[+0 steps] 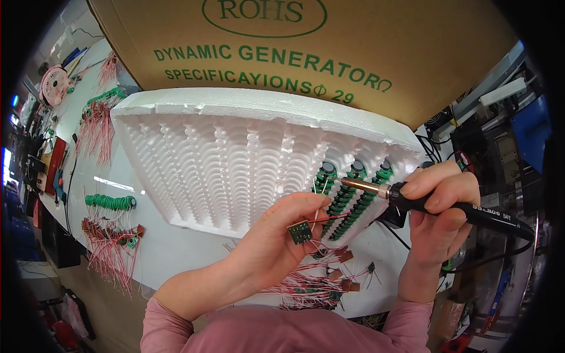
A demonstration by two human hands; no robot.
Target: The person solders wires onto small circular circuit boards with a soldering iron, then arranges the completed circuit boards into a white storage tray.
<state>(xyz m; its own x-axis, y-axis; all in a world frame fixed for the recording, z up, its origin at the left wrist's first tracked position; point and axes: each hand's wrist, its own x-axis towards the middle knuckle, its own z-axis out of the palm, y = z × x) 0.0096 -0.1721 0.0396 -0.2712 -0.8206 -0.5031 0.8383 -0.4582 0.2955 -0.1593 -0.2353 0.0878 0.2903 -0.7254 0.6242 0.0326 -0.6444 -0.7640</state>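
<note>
My right hand (441, 194) is closed around the black handle of a soldering iron (485, 220). The iron's tip points left, close to the top of a round green-and-black part at the head of a row in the white foam tray (235, 100). Thin white wires (321, 189) rise from between the pinched fingers of my left hand (273, 226) to that same part. A small green circuit board (300, 232) with red and white leads hangs beside my left fingers. Whether the iron's tip touches a wire cannot be made out. Three rows of the green-and-black parts (356, 203) fill the tray's right side.
A big cardboard box (294, 59) stands behind the tray. Small boards with red and white wires (318, 285) lie in front of it. More wire bundles (112, 247) and a row of green rings (110, 202) lie left. The iron's cord (500, 263) loops at the right.
</note>
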